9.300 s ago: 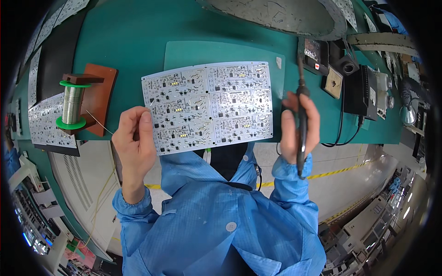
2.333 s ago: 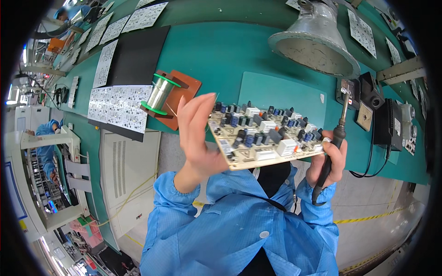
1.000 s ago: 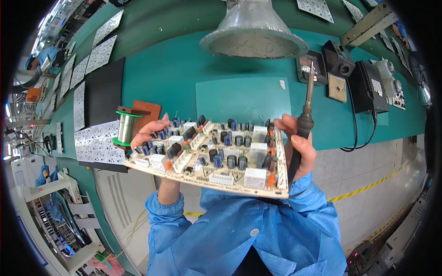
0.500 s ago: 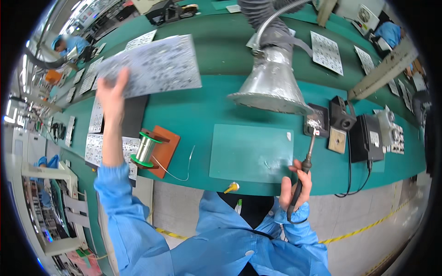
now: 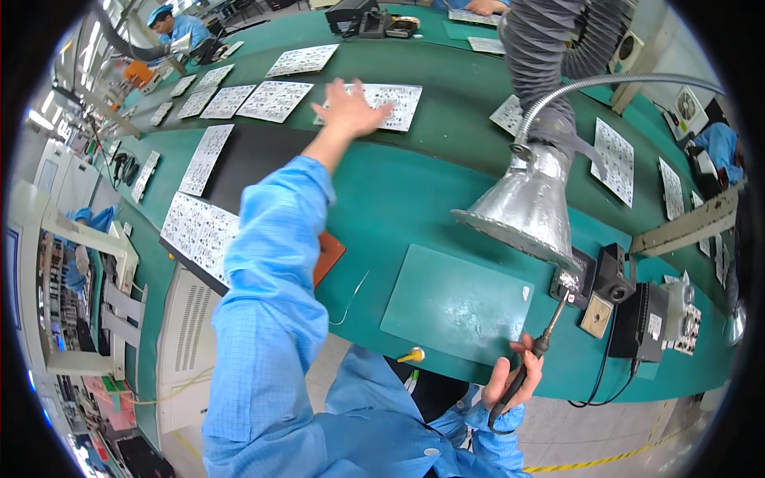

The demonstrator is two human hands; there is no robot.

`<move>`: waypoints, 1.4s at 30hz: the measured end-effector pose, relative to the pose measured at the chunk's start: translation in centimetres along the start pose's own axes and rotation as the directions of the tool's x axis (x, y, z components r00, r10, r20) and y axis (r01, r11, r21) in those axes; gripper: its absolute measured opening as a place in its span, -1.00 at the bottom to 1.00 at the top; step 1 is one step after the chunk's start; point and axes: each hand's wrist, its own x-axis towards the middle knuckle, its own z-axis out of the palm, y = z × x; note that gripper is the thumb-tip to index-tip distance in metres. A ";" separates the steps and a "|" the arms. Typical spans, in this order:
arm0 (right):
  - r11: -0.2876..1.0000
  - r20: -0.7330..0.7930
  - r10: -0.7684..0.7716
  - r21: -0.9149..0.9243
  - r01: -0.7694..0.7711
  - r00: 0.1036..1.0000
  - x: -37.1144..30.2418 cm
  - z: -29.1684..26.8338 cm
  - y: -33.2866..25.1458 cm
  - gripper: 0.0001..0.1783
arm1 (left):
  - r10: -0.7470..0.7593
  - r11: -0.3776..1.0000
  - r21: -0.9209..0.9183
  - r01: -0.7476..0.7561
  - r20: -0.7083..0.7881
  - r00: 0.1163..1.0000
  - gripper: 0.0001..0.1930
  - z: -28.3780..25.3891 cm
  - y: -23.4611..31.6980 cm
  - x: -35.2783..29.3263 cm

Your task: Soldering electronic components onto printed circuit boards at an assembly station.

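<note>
My left hand (image 5: 351, 109), fingers spread, is over a white panel of small circuit boards (image 5: 406, 105) lying on the dark green belt. Whether the fingertips touch the panel I cannot tell. Toward the right, my right hand (image 5: 516, 381) is wrapped round the handle of a soldering iron (image 5: 550, 328). Its tip points at the soldering iron stand (image 5: 580, 276). A translucent green mat (image 5: 454, 307) lies left of the iron. My left sleeve covers most of a red-brown base (image 5: 328, 255), and a thin solder wire (image 5: 351, 299) curves beside it.
A metal fume hood (image 5: 522, 203) hangs over the bench. Several board panels (image 5: 275, 102) lie along the belt, and others (image 5: 203, 235) rest on a black sheet at left. A black power unit (image 5: 637, 323) stands at right. Another person (image 5: 179, 30) sits far left.
The panel my left hand was holding up now lies on the belt, and the hand has opened and moved right. My right hand keeps the iron. The whole view has shifted.
</note>
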 end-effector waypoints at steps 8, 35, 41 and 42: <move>0.998 0.002 0.022 -0.058 -0.022 1.000 -0.5 -0.2 0.2 -0.43 | -0.104 0.971 -0.198 0.136 0.163 0.981 -0.03 3.4 4.0 -2.4; 0.979 -0.068 0.115 -0.162 -0.125 0.991 -0.9 0.5 0.6 -0.55 | -0.691 0.717 -0.020 0.697 -0.149 0.707 -0.09 -4.9 -39.5 -14.7; 0.982 -0.158 -0.111 -0.172 0.084 0.981 0.6 2.7 -0.2 -0.62 | -0.692 0.722 -0.016 0.692 0.019 0.722 -0.05 -3.5 -42.8 -16.4; 0.981 -0.169 -0.117 -0.173 0.088 0.979 0.8 2.9 -0.5 -0.62 | -0.697 0.715 -0.007 0.699 0.054 0.715 -0.05 -3.9 -43.1 -15.9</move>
